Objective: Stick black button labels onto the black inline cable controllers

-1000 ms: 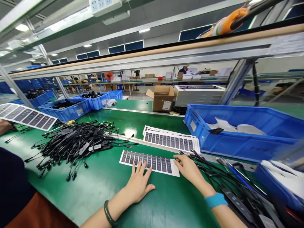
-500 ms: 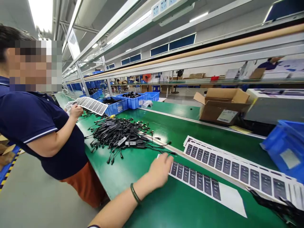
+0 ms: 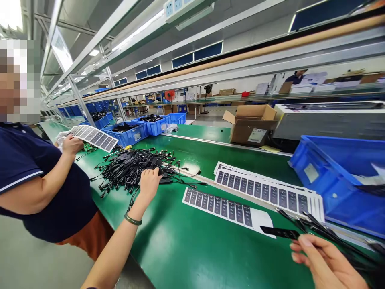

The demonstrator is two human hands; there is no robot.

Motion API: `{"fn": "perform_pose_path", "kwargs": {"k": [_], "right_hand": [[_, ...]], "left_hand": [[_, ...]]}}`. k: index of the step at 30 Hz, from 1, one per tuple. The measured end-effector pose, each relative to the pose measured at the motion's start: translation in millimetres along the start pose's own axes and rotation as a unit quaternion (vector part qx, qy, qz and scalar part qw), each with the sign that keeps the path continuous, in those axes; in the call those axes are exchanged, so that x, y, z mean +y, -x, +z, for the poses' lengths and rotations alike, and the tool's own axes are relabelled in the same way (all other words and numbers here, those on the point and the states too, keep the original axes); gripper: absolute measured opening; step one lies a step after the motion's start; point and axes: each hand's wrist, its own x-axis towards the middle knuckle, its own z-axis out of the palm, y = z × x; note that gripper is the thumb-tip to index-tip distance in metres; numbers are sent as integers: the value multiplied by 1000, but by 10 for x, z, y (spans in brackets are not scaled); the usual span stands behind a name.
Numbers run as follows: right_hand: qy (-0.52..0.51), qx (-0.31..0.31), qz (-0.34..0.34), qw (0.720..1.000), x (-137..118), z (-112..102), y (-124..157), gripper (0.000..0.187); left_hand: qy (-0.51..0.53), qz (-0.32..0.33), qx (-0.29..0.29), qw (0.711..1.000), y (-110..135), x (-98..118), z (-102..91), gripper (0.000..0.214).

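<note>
My left hand (image 3: 149,184), with a dark green bangle on the wrist, reaches over the right side of a heap of black cables (image 3: 120,170) with small flat boxes on them. Its fingers are curled closed on a black cable there; the fingertips are partly hidden. At the lower right, my right hand (image 3: 326,257) pinches a narrow black label (image 3: 279,232) between thumb and fingers. The label's far end is over the bare white end of a label sheet (image 3: 222,206), which lies flat on the green table and carries a row of dark labels.
More label sheets (image 3: 261,188) lie stacked behind. Several black cables (image 3: 327,228) lie by my right hand. A blue crate (image 3: 315,192) and an open cardboard box (image 3: 252,126) stand at the right and back. On the left, a co-worker (image 3: 39,180) holds another label sheet (image 3: 94,137).
My left hand has moved from the label sheet leftward to the cable heap. My right hand has come into view with a black label. The view has turned right.
</note>
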Motion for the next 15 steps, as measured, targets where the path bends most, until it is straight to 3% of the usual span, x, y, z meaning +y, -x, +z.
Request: {"fn": "perform_pose_path", "kwargs": {"k": [5,8,10,12,13,14,15], "right_hand": [[-22,12,11,1000,-207,102,125,48],[-65,25,1,998,-263,43,140,45],[-96,29,-13,995,-310,-16,145,39],[-118,31,-27,992,-375,-72,153,31],[-128,29,-30,991,-411,-97,158,27],[-139,28,-29,990,-447,-118,164,23],[-150,27,-24,988,-479,-136,171,22]], "left_hand": [[214,-23,14,976,98,522,-2,35],[339,-39,-41,939,341,1025,7,47],[435,-55,-94,894,602,1380,-7,47],[656,-147,-203,712,903,1686,-14,38],[709,-186,-254,632,1054,1807,-2,39],[734,-210,-303,570,1196,1903,25,43],[739,-223,-348,532,1326,1974,71,48]]}}
